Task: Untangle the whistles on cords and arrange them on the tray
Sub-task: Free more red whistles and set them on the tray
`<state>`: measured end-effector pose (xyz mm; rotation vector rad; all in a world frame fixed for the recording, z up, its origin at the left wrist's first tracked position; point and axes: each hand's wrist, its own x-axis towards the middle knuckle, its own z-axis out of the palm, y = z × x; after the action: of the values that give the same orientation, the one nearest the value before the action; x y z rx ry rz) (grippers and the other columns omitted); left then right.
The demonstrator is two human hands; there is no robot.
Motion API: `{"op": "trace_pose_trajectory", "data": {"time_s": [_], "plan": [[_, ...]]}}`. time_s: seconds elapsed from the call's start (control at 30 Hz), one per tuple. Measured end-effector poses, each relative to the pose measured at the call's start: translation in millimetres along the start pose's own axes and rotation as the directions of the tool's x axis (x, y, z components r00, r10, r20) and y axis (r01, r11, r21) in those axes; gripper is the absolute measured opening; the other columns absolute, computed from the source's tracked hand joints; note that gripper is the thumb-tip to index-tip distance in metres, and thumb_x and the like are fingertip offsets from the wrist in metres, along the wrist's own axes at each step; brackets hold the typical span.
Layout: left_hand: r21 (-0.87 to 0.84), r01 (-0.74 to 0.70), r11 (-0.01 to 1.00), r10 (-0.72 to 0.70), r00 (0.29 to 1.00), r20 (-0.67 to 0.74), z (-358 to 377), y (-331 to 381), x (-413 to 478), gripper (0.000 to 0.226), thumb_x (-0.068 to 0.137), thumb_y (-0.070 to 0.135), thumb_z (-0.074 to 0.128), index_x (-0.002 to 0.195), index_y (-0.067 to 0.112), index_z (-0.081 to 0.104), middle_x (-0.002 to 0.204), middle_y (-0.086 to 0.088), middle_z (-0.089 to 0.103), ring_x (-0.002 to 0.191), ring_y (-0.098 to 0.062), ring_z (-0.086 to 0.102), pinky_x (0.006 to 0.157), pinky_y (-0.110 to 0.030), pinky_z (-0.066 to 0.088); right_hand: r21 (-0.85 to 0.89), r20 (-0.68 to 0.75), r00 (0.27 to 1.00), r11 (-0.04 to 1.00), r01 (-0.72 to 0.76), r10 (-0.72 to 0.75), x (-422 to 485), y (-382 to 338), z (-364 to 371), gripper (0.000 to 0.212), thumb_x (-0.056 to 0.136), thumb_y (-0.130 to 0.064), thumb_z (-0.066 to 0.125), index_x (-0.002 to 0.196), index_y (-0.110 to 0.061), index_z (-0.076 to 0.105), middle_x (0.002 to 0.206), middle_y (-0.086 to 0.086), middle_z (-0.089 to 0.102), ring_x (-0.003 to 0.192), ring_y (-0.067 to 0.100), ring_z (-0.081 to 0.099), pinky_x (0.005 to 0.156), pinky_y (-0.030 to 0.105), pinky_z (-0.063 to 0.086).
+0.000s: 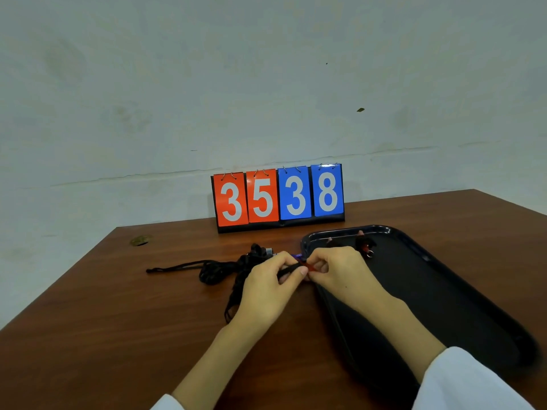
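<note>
1. Pale, marked wall behind; a brown wooden surface is carrying everything. A flip scoreboard reading 3538 is standing at the far edge.
2. The black tray is lying along the right side of the surface.
3. One red-and-black whistle is already sitting near the tray's far edge, likely the first one freed.
4. The cord bundle is lying knotted on the surface just left of the tray's far-left corner, with loose ends trailing left and toward the near edge.
5. The left hand is pinching a black cord between thumb and curled fingers, probably anchoring it.
6. The right hand is over the tray's left rim, its fingers pinching a red whistle, seemingly to pull it clear of the knot.
7. A blue whistle is peeking out just behind the hands; its cord path is hidden.
8. Judgement: early stage, most cords are not yet separated.
</note>
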<state>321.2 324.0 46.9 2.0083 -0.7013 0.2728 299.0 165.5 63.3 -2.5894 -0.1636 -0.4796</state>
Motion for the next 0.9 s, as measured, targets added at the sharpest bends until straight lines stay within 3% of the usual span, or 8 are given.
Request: {"op": "trace_pose_trajectory", "data": {"time_s": [0.13,0.3,0.4,0.5,0.63,0.77,0.9], "plan": [[0.072,-0.03,0.997,0.031,0.999,-0.014,-10,-2,5,0.007,0.088,0.027,0.061,0.081,0.025,0.061,0.081,0.011,0.061,0.082,0.007,0.055,0.069,-0.003,0.041,0.1,0.127,0.992,0.995,0.011,-0.024,0,-3,1,0.018,0.077,-0.023,0.074,0.093,-0.02,0.068,0.077,-0.015,0.06,0.072,-0.001,0.058,0.073,0.014,0.05],[0.023,0.073,0.997,-0.073,0.997,-0.004,-17,-6,10,0.009,0.082,0.029,0.069,0.079,0.02,0.068,0.079,0.007,0.065,0.079,-0.006,0.06,0.071,-0.018,0.048,0.316,0.265,0.964,0.944,-0.096,0.01,-1,-6,-3,0.014,0.073,-0.016,0.077,0.085,-0.017,0.069,0.079,-0.003,0.068,0.071,0.004,0.064,0.065,0.012,0.051],[-0.155,0.228,0.961,-0.205,0.967,0.153,-25,-11,14,0.018,0.081,0.031,0.07,0.074,0.014,0.069,0.076,-0.002,0.068,0.075,-0.014,0.062,0.073,-0.026,0.048,0.469,0.403,0.915,0.864,-0.185,-0.023,-3,-11,-7,0.01,0.075,-0.01,0.075,0.082,-0.011,0.069,0.078,0.005,0.07,0.068,0.011,0.067,0.064,0.016,0.052],[-0.346,0.431,0.833,-0.265,0.861,0.433,-32,-17,12,0.033,0.08,0.04,0.068,0.081,0.008,0.06,0.075,-0.01,0.051,0.063,-0.015,0.047,0.056,-0.024,0.036,0.564,0.473,0.876,0.797,-0.218,-0.095,-4,-17,-9,0.007,0.076,-0.007,0.072,0.081,-0.011,0.068,0.078,0.007,0.07,0.069,0.013,0.066,0.065,0.019,0.054],[-0.522,0.513,0.682,-0.245,0.832,0.497,-29,-16,11,0.036,0.08,0.039,0.065,0.094,0.007,0.056,0.071,-0.006,0.039,0.055,-0.009,0.033,0.047,-0.02,0.023,0.619,0.422,0.9,0.76,-0.199,-0.109,-4,-19,-12,0.009,0.077,-0.006,0.072,0.079,-0.014,0.069,0.073,0.003,0.07,0.064,0.009,0.065,0.065,0.018,0.053],[-0.6,0.535,0.595,-0.272,0.836,0.477,-22,-11,9,0.034,0.08,0.04,0.055,0.059,0.015,0.045,0.055,0.001,0.029,0.047,-0.009,0.024,0.047,-0.022,0.017,0.693,0.321,0.943,0.699,-0.176,-0.082,-3,-15,-12,0.009,0.077,-0.004,0.071,0.082,-0.011,0.07,0.075,0.005,0.071,0.067,0.013,0.066,0.067,0.021,0.054],[-0.623,0.544,0.562,-0.295,0.835,0.464,-17,-10,8,0.04,0.079,0.045,0.05,0.052,0.017,0.042,0.052,0.002,0.024,0.045,-0.009,0.019,0.049,-0.024,0.012,0.712,0.251,0.966,0.686,-0.147,-0.053,-2,-15,-10,0.01,0.077,-0.003,0.07,0.086,-0.009,0.069,0.074,0.004,0.07,0.068,0.012,0.066,0.065,0.02,0.054]]}}
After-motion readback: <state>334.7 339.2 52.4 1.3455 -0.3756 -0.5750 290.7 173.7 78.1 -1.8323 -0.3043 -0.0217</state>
